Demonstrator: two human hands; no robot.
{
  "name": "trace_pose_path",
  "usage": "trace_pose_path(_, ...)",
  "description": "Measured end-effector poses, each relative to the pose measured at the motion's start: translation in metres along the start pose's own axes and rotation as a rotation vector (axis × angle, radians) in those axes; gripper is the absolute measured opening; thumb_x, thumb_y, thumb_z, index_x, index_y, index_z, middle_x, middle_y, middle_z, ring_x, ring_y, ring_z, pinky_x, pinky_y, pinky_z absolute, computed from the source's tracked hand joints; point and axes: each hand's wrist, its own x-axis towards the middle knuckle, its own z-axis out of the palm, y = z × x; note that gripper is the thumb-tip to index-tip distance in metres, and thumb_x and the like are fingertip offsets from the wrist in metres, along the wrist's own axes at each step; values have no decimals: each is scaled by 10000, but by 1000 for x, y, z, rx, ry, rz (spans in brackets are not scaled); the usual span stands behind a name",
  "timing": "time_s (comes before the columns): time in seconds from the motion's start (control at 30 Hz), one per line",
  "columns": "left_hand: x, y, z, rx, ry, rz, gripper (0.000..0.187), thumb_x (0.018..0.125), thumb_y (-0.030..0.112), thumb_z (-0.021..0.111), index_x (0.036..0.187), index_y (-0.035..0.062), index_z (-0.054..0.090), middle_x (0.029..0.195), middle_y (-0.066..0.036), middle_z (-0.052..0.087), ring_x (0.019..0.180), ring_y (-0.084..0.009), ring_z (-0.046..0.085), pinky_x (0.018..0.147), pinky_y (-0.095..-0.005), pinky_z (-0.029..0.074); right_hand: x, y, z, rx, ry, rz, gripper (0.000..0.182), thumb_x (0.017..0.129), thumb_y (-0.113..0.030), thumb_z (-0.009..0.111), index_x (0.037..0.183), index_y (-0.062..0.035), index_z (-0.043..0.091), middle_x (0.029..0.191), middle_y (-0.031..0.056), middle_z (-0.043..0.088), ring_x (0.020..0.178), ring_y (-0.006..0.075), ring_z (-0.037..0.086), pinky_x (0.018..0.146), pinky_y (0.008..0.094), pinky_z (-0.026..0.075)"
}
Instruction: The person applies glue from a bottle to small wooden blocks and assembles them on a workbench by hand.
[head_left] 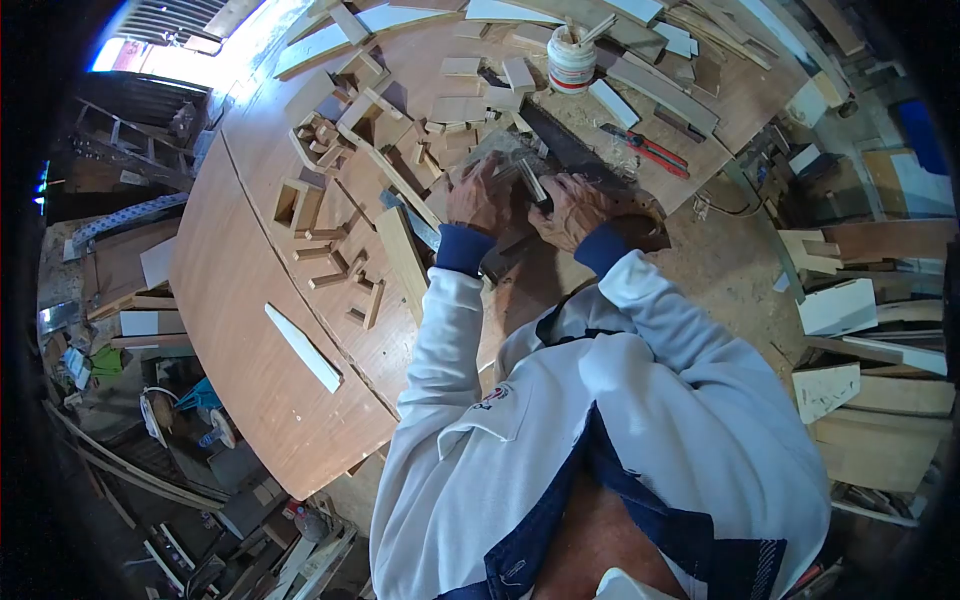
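Note:
My right hand (575,212) is closed round a short shiny metal piece (534,182) with a dark lower end; its exact kind I cannot make out. Just left of it, my left hand (478,196) has its fingers curled down at a dark, flat area of the worktop, and what they grip is hidden. Beyond my right hand lies a handsaw (560,145), its dark blade running up and left and its wooden handle (642,222) by my right wrist. A wooden strip (404,262) lies beside my left sleeve.
Small wooden blocks and a box-shaped wooden piece (298,205) are scattered over the left of the table (250,370). A white jar (572,62) with sticks stands at the back. Red-and-black pliers-like tool (655,153) lies right. Boards (838,308) are stacked at far right.

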Motion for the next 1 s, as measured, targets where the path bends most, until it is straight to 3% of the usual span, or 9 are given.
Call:
trace_pose_path(0.07, 5, -6, 8, 53, -47, 43, 328, 815, 235, 557, 1138, 198, 603, 1252, -53, 536, 1154, -289, 483, 989, -581, 290, 2, 1, 0, -11, -58, 27, 359, 762, -346, 545, 967, -51, 547, 995, 173, 563, 985, 354, 517, 836, 491, 403)
trace_pose_path(0.13, 10, -10, 14, -20, -89, 9, 517, 765, 196, 549, 1276, 167, 473, 1197, -72, 580, 1175, -284, 481, 1026, -612, 216, 3, 0, 1, -22, -115, 50, 347, 762, -339, 540, 971, -61, 547, 1006, 167, 562, 992, 349, 515, 829, 495, 406)
trace_pose_path(0.23, 12, -4, 12, -66, -131, -93, 471, 781, 198, 535, 1250, 160, 513, 1163, -78, 604, 1151, -297, 504, 1030, -604, 218, 2, 0, 1, -50, -84, 45, 311, 758, -323, 542, 945, -74, 544, 1004, 153, 558, 990, 336, 515, 807, 501, 410)
trace_pose_path(0.43, 12, -3, 11, -87, -108, -44, 460, 791, 209, 540, 1248, 162, 512, 1153, -56, 610, 1112, -301, 523, 1022, -594, 243, 3, 0, 3, -38, -126, 65, 302, 753, -318, 553, 921, -68, 528, 1003, 149, 538, 990, 325, 510, 796, 496, 414)
trace_pose_path(0.47, 10, -3, 9, -88, -107, -44, 460, 791, 209, 540, 1248, 162, 512, 1153, -56, 610, 1112, -301, 523, 1022, -594, 243, 3, 0, 3, -57, -56, 21, 308, 740, -308, 572, 905, -51, 535, 954, 157, 552, 920, 339, 530, 765, 473, 439)
trace_pose_path(0.53, 4, -2, 3, -121, 12, -42, 428, 752, 186, 589, 1171, 103, 561, 1156, -98, 602, 1039, -334, 544, 971, -484, 357, 3, 0, 3, -74, 14, -22, 314, 728, -299, 590, 890, -34, 542, 905, 165, 566, 851, 352, 550, 734, 449, 464)
trace_pose_path(0.63, -3, -10, 4, -94, -1, -65, 497, 713, 139, 617, 1195, 61, 522, 1159, -110, 595, 1038, -336, 538, 954, -427, 385, 2, -1, 4, -98, 11, -19, 315, 725, -300, 595, 875, -30, 535, 899, 170, 563, 855, 353, 546, 743, 449, 461)
trace_pose_path(0.7, -11, -14, 6, -98, -11, -92, 533, 702, 128, 626, 1215, 58, 499, 1156, -113, 595, 1041, -344, 533, 944, -423, 397, 3, -1, 2, -70, -137, 73, 308, 753, -322, 556, 896, -52, 516, 982, 156, 529, 977, 328, 506, 796, 486, 424)
trace_pose_path(1.0, -23, -15, 6, -179, 80, -185, 806, 618, 67, 711, 1323, 40, 320, 1129, -139, 597, 1044, -368, 526, 889, -420, 444, 2, 3, 8, -84, -99, 42, 316, 727, -312, 569, 886, -42, 525, 965, 166, 548, 959, 335, 517, 800, 476, 433)
